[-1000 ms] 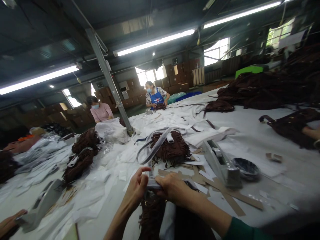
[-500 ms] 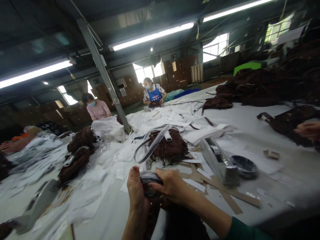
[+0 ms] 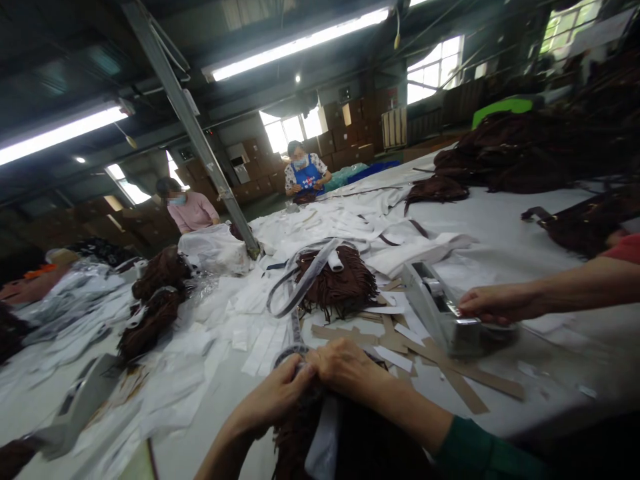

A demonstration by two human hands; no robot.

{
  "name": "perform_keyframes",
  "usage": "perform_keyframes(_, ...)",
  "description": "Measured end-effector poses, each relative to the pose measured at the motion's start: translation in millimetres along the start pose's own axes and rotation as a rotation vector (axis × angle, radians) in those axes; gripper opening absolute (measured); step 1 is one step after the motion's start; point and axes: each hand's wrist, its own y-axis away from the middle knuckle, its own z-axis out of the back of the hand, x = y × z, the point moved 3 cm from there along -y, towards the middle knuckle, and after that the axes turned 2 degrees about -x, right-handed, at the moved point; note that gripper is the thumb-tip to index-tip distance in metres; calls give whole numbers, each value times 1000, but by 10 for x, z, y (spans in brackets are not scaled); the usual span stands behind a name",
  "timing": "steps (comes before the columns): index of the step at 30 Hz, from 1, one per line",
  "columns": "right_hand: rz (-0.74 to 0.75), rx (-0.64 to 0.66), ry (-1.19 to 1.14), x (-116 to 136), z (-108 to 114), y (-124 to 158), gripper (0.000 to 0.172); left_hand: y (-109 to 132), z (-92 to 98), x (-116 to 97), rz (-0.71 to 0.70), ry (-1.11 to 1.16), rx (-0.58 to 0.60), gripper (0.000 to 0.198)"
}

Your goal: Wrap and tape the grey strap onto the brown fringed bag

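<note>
Close together at the lower middle, my left hand (image 3: 275, 397) and my right hand (image 3: 345, 365) are both closed on a grey strap (image 3: 290, 352) wrapped in clear film. Part of the strap shows as a loop above the left fingers; the rest is hidden by the hands. Below them is a dark brown fringed bag (image 3: 290, 443) with a pale wrapped strip (image 3: 323, 440) across it. Just beyond, another brown fringed bag (image 3: 337, 283) lies on the table with its wrapped strap (image 3: 305, 280) looped over it.
A co-worker's hand (image 3: 493, 303) reaches onto a grey tape dispenser (image 3: 435, 310) at right. Cardboard strips (image 3: 465, 373) lie nearby. Another dispenser (image 3: 83, 407) stands at left. Brown bags (image 3: 500, 160) are heaped at far right. Two people work beyond a metal post (image 3: 200, 147).
My left hand has turned and brought its fingers up against my right hand on the strap. A co-worker's arm has come in from the right to the tape dispenser.
</note>
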Motion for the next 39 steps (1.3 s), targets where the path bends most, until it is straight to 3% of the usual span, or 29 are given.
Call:
perform_keyframes(3, -26, 12, -11, -15, -68, 22, 15, -107, -74, 106, 20, -116, 144, 27)
perform_keyframes(7, -86, -22, -82, -70, -60, 126, 15, -183, -149, 198, -16, -92, 218, 35)
perform_keyframes(13, -255, -67, -123, -136, 39, 214, 24, -60, -274, 267, 94, 310, 92, 42)
perform_keyframes(19, -174, -41, -148, -137, 65, 195, 40, 33, -283, 421, 221, 456, 17, 41)
perform_keyframes(24, -184, 83, -51, -76, 40, 184, 37, 103, -174, 473, 308, 329, 22, 39)
perform_keyframes(29, -150, 91, -41, -17, -8, 139, 35, 152, -106, 404, 267, 187, 81, 39)
perform_keyframes(32, -114, 19, -41, -4, -36, 145, 38, 171, -168, 382, 203, 302, 21, 39)
perform_keyframes(34, -127, -104, -47, -34, -28, 243, 46, 186, -200, 427, 187, 382, -30, 36)
perform_keyframes(37, -254, -340, -44, -183, 14, 654, 57, 189, -162, 611, 268, 414, -39, 35)
perform_keyframes(39, -428, -444, 18, -332, 35, 1097, 46, 165, -64, 770, 313, 433, -54, 39)
